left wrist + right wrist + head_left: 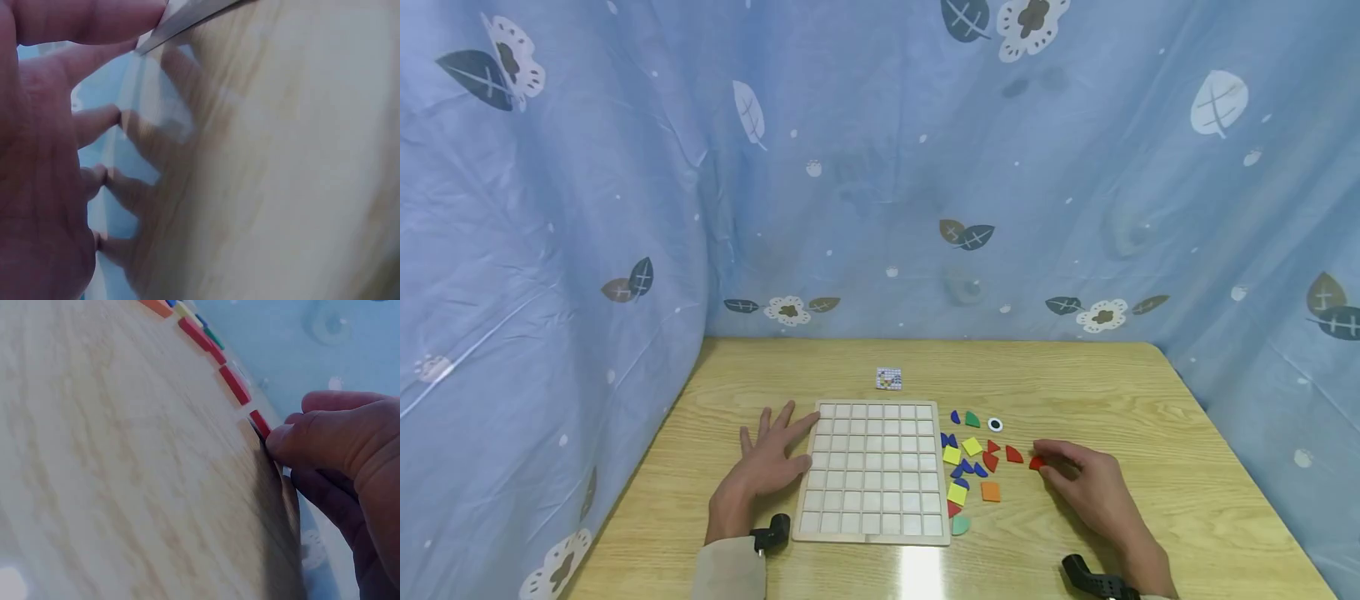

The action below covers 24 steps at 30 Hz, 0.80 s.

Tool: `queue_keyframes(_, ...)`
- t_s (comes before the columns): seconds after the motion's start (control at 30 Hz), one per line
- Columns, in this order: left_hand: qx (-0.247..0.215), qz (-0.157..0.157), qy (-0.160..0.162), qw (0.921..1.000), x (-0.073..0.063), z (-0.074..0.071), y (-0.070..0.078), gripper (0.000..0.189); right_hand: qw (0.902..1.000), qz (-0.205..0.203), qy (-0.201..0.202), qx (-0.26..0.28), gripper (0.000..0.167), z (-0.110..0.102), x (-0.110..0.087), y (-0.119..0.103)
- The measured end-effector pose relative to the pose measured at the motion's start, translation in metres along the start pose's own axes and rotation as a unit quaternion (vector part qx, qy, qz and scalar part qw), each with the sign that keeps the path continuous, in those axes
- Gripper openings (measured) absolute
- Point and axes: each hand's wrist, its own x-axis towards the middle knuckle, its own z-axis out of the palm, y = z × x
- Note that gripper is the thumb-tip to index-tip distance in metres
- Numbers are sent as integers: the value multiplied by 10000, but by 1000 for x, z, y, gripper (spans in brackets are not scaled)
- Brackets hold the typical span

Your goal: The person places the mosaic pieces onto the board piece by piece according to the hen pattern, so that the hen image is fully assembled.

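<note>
A pale wooden grid board (871,540) with rows of square cells lies flat on the table. My left hand (769,467) is at the board's left side, fingers spread, with the index finger and thumb touching its edge; in the left wrist view the board's edge (187,22) shows by the thumb. Over on the right, my right hand (1093,492) pinches a small red quarter-circle tile (1037,462) between thumb and fingers at the tabletop. That red tile (260,424) also shows at the thumb tip in the right wrist view. Another red tile (1014,454) lies just left of it.
Between board and right hand lie several flat tiles: yellow squares (972,447), an orange square (991,492), blue pieces (981,470), green pieces (960,525). A white ring-marked disc (995,425) lies behind them. Beyond the board is a small printed card (889,379). A blue curtain (880,208) surrounds the table.
</note>
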Motion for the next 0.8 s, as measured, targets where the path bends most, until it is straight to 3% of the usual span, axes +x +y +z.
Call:
queue_keyframes(0.2, -96, 11, -45, 9999, -1, -1, -1, 72, 9991, -230, 355, 50, 38, 1, 9, -16)
queue_keyframes(0.4, -102, 83, 16, 9999, -1, -1, -6, 72, 9948, -731, 643, 286, 38, 11, 36, -51)
queue_keyframes(0.8, -187, 103, 48, 9998, 0, 2, -12, 71, 9870, -924, -71, 1316, 38, 53, 91, -120)
